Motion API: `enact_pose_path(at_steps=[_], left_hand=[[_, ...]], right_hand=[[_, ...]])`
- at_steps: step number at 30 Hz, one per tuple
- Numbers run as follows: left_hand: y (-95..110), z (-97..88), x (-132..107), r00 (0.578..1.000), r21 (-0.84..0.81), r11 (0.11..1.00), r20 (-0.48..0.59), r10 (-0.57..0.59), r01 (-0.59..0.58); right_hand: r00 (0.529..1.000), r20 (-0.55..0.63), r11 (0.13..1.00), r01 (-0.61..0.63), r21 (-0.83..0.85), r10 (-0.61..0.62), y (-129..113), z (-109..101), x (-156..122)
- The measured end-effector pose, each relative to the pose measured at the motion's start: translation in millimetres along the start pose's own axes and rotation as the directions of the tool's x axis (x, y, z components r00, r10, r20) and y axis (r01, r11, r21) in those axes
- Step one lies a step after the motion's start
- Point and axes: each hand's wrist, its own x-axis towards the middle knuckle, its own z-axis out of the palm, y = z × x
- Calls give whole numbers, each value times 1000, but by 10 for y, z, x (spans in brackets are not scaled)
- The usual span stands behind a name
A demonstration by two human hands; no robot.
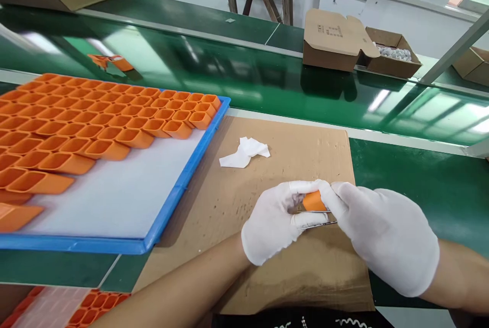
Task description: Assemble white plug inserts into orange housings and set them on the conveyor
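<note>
Both my hands wear white gloves and meet over a sheet of cardboard [267,175]. My left hand [273,223] is closed around a small orange plastic part [314,201], which shows between the fingers. My right hand [382,236] pinches a thin metal tool [319,224], perhaps tweezers, against the part's underside. To the left lies a blue tray [183,185] with a white liner, holding several rows of the same orange parts [76,124].
A crumpled white wipe [244,153] lies on the cardboard near the tray. A green conveyor belt [229,68] runs behind, with an open cardboard box [355,43] of small pale pieces beyond it. Another tray of orange parts [95,307] sits low at the left.
</note>
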Motion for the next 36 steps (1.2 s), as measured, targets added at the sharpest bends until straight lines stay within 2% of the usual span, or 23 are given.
enact_pose_path(at_steps=[4, 8, 10, 12, 15, 20, 25, 28, 31, 33, 36], left_hand=[[-26, -57, 63, 998, -155, 987, 55, -26, 34], [7, -80, 74, 998, -229, 973, 64, 9, 5], [33, -78, 61, 999, -229, 973, 49, -12, 23], [58, -75, 47, 999, -222, 975, 32, -22, 28], [86, -74, 36, 1000, -208, 978, 14, 0, 3], [108, -67, 29, 999, -205, 979, 48, 8, 2], [106, -10, 26, 996, -206, 977, 65, 64, -49], [92, 12, 28, 992, -258, 964, 87, 92, -67], [95, 0, 19, 992, -263, 960, 52, 112, -94], [108, -19, 6, 997, -216, 974, 24, 77, -70], [124, -49, 1, 999, -195, 980, -33, 41, -47]], right_hand=[[993, -98, 998, 60, -18, -62, 96, -2, 32], [969, -248, 1000, 10, 10, -7, 142, -48, 21], [975, -222, 1000, -6, 9, 8, 132, -66, 15], [990, -142, 1000, -28, -9, 26, 109, -75, 11], [996, -83, 999, -41, -31, 38, 59, -74, 9], [992, -123, 997, -41, -60, 33, -29, -67, 28], [990, -139, 996, -49, -81, 37, -79, -96, 42], [983, -143, 988, -126, -90, 112, -130, -111, 41], [974, -137, 976, -194, -98, 180, -218, -106, 68], [970, -122, 970, -221, -96, 209, -276, -89, 101], [979, -63, 977, -197, -86, 192, -301, -56, 156]])
